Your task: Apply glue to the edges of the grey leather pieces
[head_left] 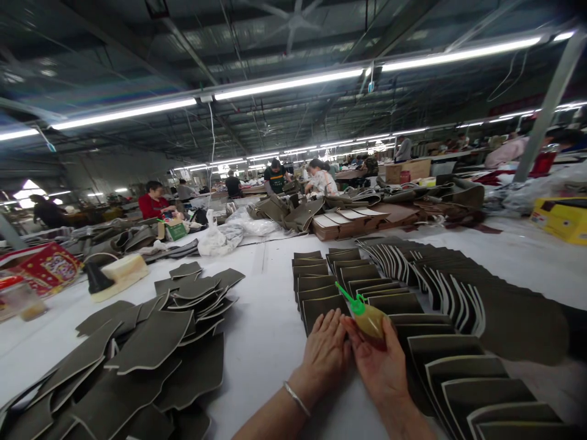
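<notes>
My right hand [383, 363] is closed around a squeeze bottle [370, 322] of yellowish-brown liquid, its green nozzle pointing up and to the left. Palm down, my left hand [324, 345] lies with fingers stretched out at the near edge of a dark olive panel [321, 310]. A silvery bangle is on the left wrist. That panel belongs to overlapping rows of dark pieces with pale edges. More of them, a fanned row [481, 366], run beside my right hand toward the lower right.
A loose pile of cut panels [156, 348] covers the left of the white table [261, 269]. Stacked brown pieces [348, 223] and a white plastic bag [220, 235] lie farther back. A yellow box [562, 219] stands at right. Several people work in the background.
</notes>
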`<state>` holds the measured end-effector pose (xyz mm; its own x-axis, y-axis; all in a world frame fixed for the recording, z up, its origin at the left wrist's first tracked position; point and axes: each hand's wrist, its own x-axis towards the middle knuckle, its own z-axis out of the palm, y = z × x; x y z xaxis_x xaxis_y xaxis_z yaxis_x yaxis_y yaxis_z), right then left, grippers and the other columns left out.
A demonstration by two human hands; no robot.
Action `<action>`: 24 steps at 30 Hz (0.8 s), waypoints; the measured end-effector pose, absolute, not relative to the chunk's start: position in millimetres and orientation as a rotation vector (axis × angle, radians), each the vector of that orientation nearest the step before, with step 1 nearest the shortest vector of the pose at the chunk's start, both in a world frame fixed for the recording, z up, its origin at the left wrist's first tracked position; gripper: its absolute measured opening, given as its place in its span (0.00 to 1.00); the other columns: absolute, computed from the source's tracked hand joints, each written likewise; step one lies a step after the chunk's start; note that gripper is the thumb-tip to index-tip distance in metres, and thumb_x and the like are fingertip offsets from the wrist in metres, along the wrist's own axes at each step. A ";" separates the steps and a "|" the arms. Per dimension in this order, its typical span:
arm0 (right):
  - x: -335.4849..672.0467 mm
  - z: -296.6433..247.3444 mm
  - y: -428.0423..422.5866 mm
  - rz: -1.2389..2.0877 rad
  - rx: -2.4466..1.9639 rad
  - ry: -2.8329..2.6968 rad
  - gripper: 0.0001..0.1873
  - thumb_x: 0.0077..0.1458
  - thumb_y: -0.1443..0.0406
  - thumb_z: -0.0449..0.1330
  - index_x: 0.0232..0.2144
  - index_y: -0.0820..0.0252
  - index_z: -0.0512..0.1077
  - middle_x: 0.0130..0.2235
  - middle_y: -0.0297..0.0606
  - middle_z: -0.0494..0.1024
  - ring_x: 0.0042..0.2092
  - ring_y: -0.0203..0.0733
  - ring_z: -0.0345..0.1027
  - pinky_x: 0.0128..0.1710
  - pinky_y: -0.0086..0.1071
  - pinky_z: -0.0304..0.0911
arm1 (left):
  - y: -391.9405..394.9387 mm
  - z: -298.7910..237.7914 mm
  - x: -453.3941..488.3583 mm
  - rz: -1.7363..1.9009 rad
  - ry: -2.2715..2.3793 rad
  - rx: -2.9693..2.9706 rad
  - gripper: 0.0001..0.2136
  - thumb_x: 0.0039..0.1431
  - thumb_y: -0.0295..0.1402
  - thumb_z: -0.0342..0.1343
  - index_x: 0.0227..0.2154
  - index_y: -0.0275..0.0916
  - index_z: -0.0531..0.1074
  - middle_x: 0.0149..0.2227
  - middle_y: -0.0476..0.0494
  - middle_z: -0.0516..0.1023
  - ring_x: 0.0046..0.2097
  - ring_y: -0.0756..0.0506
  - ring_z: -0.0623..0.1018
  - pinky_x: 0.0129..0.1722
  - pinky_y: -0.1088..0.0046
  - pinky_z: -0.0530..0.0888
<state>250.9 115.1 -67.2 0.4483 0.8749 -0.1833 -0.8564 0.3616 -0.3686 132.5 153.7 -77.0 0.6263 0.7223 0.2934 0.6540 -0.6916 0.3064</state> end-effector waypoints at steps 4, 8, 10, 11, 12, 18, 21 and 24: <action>250.4 -67.0 114.6 1.121 -0.446 -0.036 0.19 0.46 0.59 0.73 0.38 0.60 0.76 0.42 0.44 0.81 0.41 0.52 0.78 0.44 0.43 0.76 | 159.6 -63.4 137.2 0.446 1.329 2.676 0.26 0.69 0.34 0.40 0.68 0.33 0.56 0.69 0.39 0.56 0.68 0.35 0.59 0.67 0.51 0.58; 250.6 -68.4 114.7 1.116 -0.446 -0.051 0.18 0.46 0.59 0.73 0.38 0.60 0.76 0.41 0.42 0.82 0.39 0.51 0.78 0.45 0.44 0.76 | 165.2 -59.9 142.0 0.441 1.439 2.717 0.26 0.71 0.36 0.37 0.68 0.32 0.56 0.69 0.39 0.55 0.66 0.33 0.61 0.65 0.50 0.61; 251.1 -69.4 114.4 1.122 -0.451 -0.062 0.17 0.47 0.58 0.72 0.38 0.59 0.77 0.40 0.42 0.82 0.40 0.51 0.78 0.46 0.45 0.75 | 166.3 -66.0 144.6 0.455 1.495 2.735 0.26 0.71 0.38 0.37 0.68 0.34 0.54 0.70 0.41 0.54 0.66 0.34 0.61 0.65 0.51 0.61; 251.3 -69.8 114.1 1.126 -0.453 -0.068 0.17 0.48 0.58 0.72 0.37 0.60 0.77 0.40 0.42 0.82 0.40 0.52 0.78 0.46 0.45 0.75 | 167.0 -69.5 146.1 0.455 1.532 2.740 0.26 0.71 0.39 0.38 0.68 0.35 0.54 0.70 0.42 0.54 0.66 0.35 0.61 0.65 0.51 0.60; 251.3 -70.2 113.9 1.130 -0.453 -0.075 0.17 0.48 0.58 0.72 0.37 0.60 0.77 0.40 0.43 0.82 0.40 0.52 0.78 0.46 0.45 0.75 | 168.1 -72.1 147.4 0.455 1.577 2.744 0.26 0.71 0.40 0.39 0.69 0.35 0.54 0.70 0.43 0.53 0.66 0.35 0.61 0.65 0.51 0.60; 247.8 -70.6 115.0 1.113 -0.439 -0.107 0.17 0.47 0.57 0.72 0.37 0.60 0.77 0.39 0.43 0.82 0.39 0.52 0.78 0.47 0.46 0.74 | 177.9 -30.9 133.1 0.815 2.125 2.668 0.26 0.69 0.32 0.45 0.67 0.31 0.55 0.71 0.35 0.47 0.66 0.37 0.61 0.62 0.52 0.62; 251.2 -71.0 115.7 1.088 -0.447 -0.120 0.17 0.48 0.56 0.72 0.37 0.60 0.77 0.38 0.42 0.82 0.38 0.51 0.78 0.48 0.47 0.74 | 177.8 14.8 104.6 1.190 2.263 2.574 0.25 0.69 0.32 0.47 0.66 0.30 0.57 0.71 0.31 0.48 0.65 0.34 0.60 0.59 0.51 0.64; 256.5 -68.9 113.7 1.082 -0.462 -0.139 0.16 0.50 0.56 0.71 0.37 0.59 0.77 0.37 0.41 0.82 0.39 0.51 0.78 0.46 0.44 0.75 | 170.3 43.9 71.2 1.385 2.178 2.513 0.22 0.66 0.28 0.52 0.62 0.34 0.65 0.66 0.30 0.60 0.62 0.33 0.63 0.57 0.51 0.65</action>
